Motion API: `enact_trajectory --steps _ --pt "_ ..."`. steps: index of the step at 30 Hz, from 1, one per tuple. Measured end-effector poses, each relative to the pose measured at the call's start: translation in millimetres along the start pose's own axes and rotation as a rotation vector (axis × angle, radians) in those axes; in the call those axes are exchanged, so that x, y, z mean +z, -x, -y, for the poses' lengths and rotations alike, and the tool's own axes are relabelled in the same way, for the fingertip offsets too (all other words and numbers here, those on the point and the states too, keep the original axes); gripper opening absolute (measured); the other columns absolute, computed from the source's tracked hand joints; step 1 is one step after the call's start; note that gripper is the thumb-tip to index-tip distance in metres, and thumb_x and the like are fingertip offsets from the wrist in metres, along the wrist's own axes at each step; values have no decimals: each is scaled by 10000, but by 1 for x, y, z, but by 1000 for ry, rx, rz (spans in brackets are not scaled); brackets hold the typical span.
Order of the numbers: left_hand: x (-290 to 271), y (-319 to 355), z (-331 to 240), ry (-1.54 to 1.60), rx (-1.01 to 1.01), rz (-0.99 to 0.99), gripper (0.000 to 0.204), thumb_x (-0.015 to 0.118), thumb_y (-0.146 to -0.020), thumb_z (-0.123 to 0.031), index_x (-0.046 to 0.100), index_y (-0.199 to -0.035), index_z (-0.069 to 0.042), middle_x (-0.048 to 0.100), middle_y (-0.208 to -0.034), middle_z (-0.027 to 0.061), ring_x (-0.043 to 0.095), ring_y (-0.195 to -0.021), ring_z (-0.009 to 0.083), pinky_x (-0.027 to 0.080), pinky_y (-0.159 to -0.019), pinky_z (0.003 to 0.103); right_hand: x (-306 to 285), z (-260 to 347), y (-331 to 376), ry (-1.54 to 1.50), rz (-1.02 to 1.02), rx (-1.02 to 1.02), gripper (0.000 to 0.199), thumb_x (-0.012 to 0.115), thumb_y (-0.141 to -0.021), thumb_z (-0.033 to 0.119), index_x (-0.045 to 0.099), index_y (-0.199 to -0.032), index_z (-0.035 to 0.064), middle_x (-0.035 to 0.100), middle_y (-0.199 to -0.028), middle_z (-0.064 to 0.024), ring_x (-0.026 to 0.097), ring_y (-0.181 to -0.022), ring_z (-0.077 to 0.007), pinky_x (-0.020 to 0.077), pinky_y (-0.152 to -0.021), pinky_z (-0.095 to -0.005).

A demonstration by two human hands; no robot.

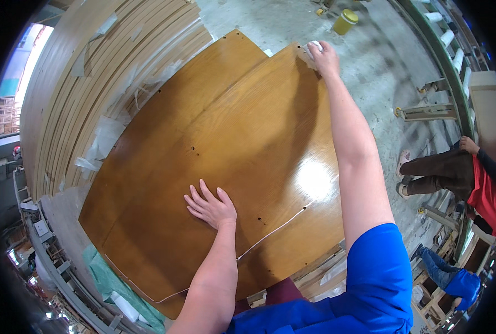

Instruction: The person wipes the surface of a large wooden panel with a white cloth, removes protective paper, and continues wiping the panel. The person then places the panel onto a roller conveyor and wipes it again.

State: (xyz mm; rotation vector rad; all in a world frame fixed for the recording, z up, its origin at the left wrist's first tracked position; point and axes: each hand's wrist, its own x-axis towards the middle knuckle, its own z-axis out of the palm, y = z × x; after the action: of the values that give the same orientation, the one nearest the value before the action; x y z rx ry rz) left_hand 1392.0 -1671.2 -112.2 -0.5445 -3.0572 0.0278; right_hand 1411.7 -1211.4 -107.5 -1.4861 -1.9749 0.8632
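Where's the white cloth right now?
In the head view, the white cloth is bunched under the right hand at the far corner of the glossy brown wooden panel, just short of the yellow can on the floor.

We count two brown panels [220, 167] under our two hands. We see one yellow can [345, 21] and one cloth [310, 50].

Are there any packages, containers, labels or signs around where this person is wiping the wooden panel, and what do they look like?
Yellow tub: on the concrete floor beyond the panel's far edge, round, yellow with a paler lid.
Clear plastic wrap: crumpled sheets tucked among the stacked pale boards at left.
Green sheet: under the panel's near left corner, folded, pale green.
No labels, signs or screens can be made out.
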Motion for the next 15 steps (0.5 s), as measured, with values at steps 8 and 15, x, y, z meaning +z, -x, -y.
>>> enact_trajectory --steps 8,15 --pt "-2 -1 -2 26 -6 52 550 438 -879 -347 319 -1380 -155 257 -1429 144 131 -1357 364 104 -1079 532 9 6 -9 122 -7 -13 416 574 -805 463 624 -1087 161 649 -1037 -111 596 -986 -298 467 -818 -388" --pt "-3 -2 -1 36 3 48 553 447 -878 -339 315 -1382 -153 249 -1432 144 125 -1358 367 105 -1080 534 5 14 -11 307 25 -17 395 550 -813 470 625 -1087 196 652 -1043 -81 594 -994 -287 470 -816 -389"
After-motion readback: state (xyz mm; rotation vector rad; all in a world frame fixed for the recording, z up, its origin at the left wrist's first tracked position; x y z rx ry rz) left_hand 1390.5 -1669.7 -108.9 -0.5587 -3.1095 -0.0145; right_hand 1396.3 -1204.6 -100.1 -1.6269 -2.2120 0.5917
